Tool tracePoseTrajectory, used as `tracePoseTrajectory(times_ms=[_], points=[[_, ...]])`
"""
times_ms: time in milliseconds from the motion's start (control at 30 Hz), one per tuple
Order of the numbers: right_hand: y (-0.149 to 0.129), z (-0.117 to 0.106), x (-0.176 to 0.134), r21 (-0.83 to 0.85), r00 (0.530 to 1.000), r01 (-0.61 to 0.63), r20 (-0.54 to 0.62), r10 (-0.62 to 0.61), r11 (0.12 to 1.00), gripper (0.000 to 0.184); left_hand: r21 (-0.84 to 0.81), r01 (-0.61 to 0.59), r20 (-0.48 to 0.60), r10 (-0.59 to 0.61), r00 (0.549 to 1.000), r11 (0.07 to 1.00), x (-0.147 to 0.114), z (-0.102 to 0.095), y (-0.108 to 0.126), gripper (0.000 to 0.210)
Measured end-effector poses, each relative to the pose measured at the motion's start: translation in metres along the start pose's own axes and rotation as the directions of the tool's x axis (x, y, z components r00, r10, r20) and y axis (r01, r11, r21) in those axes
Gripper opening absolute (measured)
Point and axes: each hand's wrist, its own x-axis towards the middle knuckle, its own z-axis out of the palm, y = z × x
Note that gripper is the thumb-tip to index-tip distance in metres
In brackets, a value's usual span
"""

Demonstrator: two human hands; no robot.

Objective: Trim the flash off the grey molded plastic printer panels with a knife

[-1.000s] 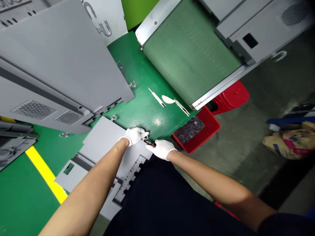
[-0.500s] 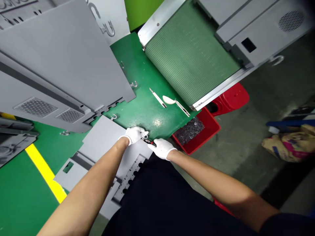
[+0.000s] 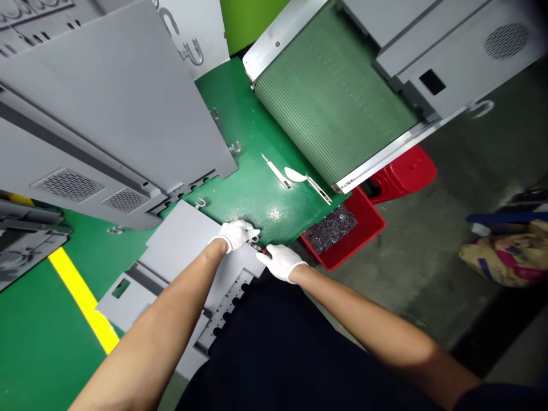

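Observation:
A flat grey plastic panel (image 3: 175, 240) with vents and notched edges lies in front of me on the green surface. My left hand (image 3: 237, 235), in a white glove, rests at its far right edge with fingers closed around a small hook (image 3: 254, 239) there. My right hand (image 3: 281, 262), also gloved, is closed around the red and black handles of small pliers (image 3: 264, 250). Their jaws point left to the hook, close to my left fingertips; whether they touch it I cannot tell. Another hook (image 3: 200, 202) sticks out of the panel's far edge.
Beyond the panel lie a craft knife (image 3: 276, 171), a pale half-round piece (image 3: 294, 174) and a second slim tool (image 3: 318, 189). A green ribbed conveyor (image 3: 334, 97) carries grey panels. A red bin (image 3: 355, 245) holds dark scraps. More grey panels (image 3: 107, 103) stand left.
The view has shifted slightly, so everything sits a little further right. Both hands keep nearly the same place at the panel's edge, with the pliers still in my right hand.

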Motion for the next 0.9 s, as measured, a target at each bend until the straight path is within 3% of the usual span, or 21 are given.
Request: tracePoseTrajectory(times_ms=[233, 500, 900], points=[[-0.007, -0.004, -0.001, -0.101, 0.998, 0.004, -0.057, -0.010, 0.995, 0.068, -0.017, 0.002, -0.006, -0.002, 1.000, 1.000, -0.001, 0.002, -0.001, 0.047], [-0.019, -0.002, 0.006, -0.105, 0.989, -0.107, -0.114, 0.095, 0.989, 0.081, -0.011, -0.011, -0.019, 0.010, 1.000, 1.000, -0.001, 0.003, -0.001, 0.051], [-0.007, -0.008, 0.016, -0.239, 0.996, 0.060, -0.051, -0.074, 0.969, 0.081, 0.115, -0.113, -0.065, 0.121, 0.990, 0.987, -0.001, -0.002, -0.003, 0.056]])
